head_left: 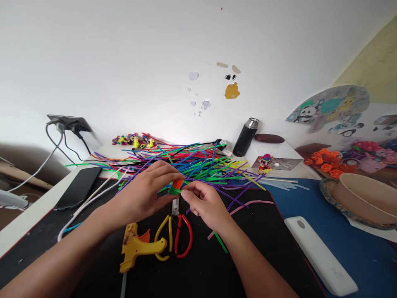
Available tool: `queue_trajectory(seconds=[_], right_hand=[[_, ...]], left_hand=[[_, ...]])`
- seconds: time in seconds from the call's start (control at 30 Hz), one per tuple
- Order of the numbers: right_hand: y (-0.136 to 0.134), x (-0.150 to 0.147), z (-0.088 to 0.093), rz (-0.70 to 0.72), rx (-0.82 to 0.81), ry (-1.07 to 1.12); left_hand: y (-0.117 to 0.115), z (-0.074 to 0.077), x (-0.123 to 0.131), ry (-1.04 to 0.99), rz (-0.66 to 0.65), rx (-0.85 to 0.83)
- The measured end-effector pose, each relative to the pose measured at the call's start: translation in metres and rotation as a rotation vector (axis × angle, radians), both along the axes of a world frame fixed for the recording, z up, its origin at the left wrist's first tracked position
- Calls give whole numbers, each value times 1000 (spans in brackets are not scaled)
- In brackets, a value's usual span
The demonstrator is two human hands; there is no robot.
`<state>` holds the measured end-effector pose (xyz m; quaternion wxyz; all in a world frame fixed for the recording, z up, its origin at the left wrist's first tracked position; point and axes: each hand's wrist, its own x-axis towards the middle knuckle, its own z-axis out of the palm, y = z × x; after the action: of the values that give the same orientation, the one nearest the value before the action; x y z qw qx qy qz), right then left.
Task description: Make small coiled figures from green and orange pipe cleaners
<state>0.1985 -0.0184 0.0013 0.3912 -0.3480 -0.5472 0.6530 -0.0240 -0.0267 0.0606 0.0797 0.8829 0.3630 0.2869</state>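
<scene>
Between my hands is a small orange and green piece that looks made of bent pipe cleaner. My left hand pinches its orange side between thumb and fingers. The fingertips of my right hand close on its green end. Just below, on the black mat, lie scissors with a red handle and a yellow handle. A yellow glue gun rests to their left, a glue stick poking out of its back. Behind my hands spreads a heap of colourful pipe cleaners, partly hidden by them.
A black phone lies at the left. Along the back stand small pipe cleaner figures, a black thermos and a white box. To the right are a white oblong case, a round basin and orange flowers.
</scene>
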Motion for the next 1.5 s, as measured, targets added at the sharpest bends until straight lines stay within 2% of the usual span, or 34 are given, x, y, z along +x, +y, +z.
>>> queue_trajectory(seconds=[0.4,0.63,0.83,1.1,1.3,1.5], right_hand=[[-2,2,4,-73,107,-49],[-1,3,3,-77,115,-56],[-2,3,4,-79,99,-40],[-1,3,2,-67,51,25],[-1,2,3,-43,9,99],[-1,1,5,-43,-20,128]], left_hand=[[10,-6,-3,-67,44,-46],[9,-4,-3,-112,18,-87],[12,-10,-7,-157,26,-108],[12,-10,-11,-277,80,-223],[11,-7,-11,-364,38,-316],[11,-13,-5,-539,-23,-438]])
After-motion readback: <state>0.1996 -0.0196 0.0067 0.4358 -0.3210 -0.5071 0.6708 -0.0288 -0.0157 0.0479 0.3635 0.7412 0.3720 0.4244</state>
